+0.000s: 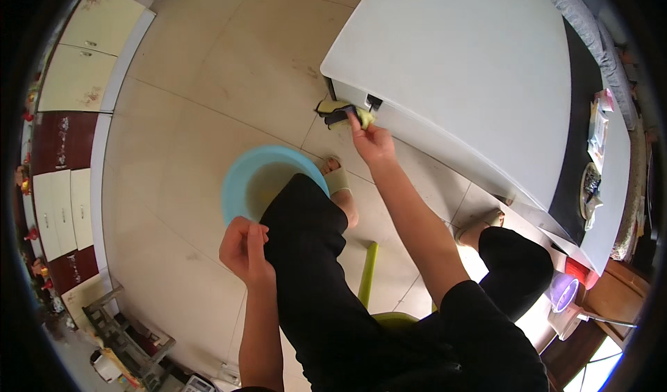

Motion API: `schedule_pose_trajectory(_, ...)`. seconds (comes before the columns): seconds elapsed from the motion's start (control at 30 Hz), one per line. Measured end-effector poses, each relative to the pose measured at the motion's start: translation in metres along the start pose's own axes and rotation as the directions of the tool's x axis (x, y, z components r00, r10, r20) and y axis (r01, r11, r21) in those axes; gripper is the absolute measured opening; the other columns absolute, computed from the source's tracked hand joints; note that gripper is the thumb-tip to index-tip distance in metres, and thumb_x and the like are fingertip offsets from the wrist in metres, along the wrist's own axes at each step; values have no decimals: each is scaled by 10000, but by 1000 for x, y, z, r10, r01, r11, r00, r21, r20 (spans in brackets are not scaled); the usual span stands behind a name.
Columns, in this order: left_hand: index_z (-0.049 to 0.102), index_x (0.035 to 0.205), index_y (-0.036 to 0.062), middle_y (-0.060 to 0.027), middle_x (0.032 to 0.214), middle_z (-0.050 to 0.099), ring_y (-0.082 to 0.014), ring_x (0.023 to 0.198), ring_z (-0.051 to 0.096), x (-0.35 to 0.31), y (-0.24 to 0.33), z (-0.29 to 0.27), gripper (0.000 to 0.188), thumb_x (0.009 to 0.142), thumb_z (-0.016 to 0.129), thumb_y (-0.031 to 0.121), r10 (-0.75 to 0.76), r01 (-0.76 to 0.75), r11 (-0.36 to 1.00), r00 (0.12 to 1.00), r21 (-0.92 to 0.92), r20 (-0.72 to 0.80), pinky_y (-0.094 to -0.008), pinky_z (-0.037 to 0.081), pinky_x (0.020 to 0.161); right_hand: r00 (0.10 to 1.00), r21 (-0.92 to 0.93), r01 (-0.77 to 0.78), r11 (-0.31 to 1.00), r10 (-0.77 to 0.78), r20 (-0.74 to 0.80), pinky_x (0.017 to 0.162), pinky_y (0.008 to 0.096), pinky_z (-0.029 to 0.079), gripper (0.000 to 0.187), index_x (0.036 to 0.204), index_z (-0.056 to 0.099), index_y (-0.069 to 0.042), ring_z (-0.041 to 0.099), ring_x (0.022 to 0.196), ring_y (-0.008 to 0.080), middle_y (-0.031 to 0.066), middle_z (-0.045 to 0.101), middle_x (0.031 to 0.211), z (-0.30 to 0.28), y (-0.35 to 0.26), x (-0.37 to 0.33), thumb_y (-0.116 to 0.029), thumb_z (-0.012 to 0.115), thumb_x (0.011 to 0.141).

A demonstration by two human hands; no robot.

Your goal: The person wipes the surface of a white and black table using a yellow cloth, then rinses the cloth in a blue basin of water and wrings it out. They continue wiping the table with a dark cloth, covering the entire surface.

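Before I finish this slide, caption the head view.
Right hand holding a yellow-and-black cloth beside a white table, left hand curled near a blue basin.

We wear a black top (486, 354) with a short sleeve (469, 305), loose black trousers (313, 253) and pale open-toed slippers (338, 181) with a broad strap, our left hand (248, 252), right hand (372, 140) and forearms (425, 239) bare.
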State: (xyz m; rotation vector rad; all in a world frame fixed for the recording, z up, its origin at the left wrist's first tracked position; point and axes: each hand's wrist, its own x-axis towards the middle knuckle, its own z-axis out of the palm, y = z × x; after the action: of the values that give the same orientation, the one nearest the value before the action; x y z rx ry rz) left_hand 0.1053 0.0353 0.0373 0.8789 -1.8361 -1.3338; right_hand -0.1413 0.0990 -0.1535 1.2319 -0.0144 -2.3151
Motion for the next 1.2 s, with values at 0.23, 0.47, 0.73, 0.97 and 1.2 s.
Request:
schedule_pose_trajectory(0.23, 566, 738, 1, -28, 683, 553, -73, 597, 453, -9, -4, -11, 167, 891, 574, 69, -34, 31, 990, 999, -138, -14, -204, 345, 540, 963, -64, 112, 992, -92, 253, 1060, 427, 434, 318, 1245, 426, 152, 487, 1200, 352, 238, 504, 1263, 10, -77, -109, -3, 362, 975)
schedule_pose_trajectory(0.47, 589, 793, -19, -30, 708, 600, -69, 605, 484, -22, -16, -11, 142, 893, 608, 79, 31, -28, 977, 999, -210, 10, -206, 376, 538, 800, -112, 565, 818, -509, 317, 1004, 452, 471, 302, 1207, 478, 85, 554, 1136, 341, 213, 562, 1209, -27, -271, -223, -41, 338, 970)
schedule_pose_trajectory(0.73, 567, 741, -1, -9, 685, 566, -61, 594, 449, -29, -14, 16, 184, 901, 589, 88, 92, -74, 980, 992, -186, 88, -214, 339, 533, 513, -250, 858, 449, -786, 346, 884, 411, 490, 219, 1148, 530, -123, 597, 1015, 263, 69, 601, 1088, -42, -349, -237, -169, 532, 934)
schedule_pose_trajectory(0.97, 555, 721, -20, -5, 651, 553, -56, 577, 438, -32, -12, 2, 213, 890, 614, 95, 99, -93, 988, 994, -121, 45, -216, 354, 529, 932, -482, 362, 798, -320, 171, 970, 414, 448, 242, 1165, 520, -70, 529, 1077, 256, 78, 556, 1113, 20, -84, -173, -58, 501, 924)
schedule_pose_trajectory(1.2, 558, 732, -23, -7, 661, 560, -54, 588, 452, -30, -16, -3, 196, 886, 615, 84, 31, -30, 990, 1000, -140, 3, -217, 360, 531, 945, -457, 323, 829, -313, 100, 925, 373, 473, 256, 1165, 546, -62, 573, 1060, 246, 99, 600, 1109, 1, -173, -179, -121, 454, 934)
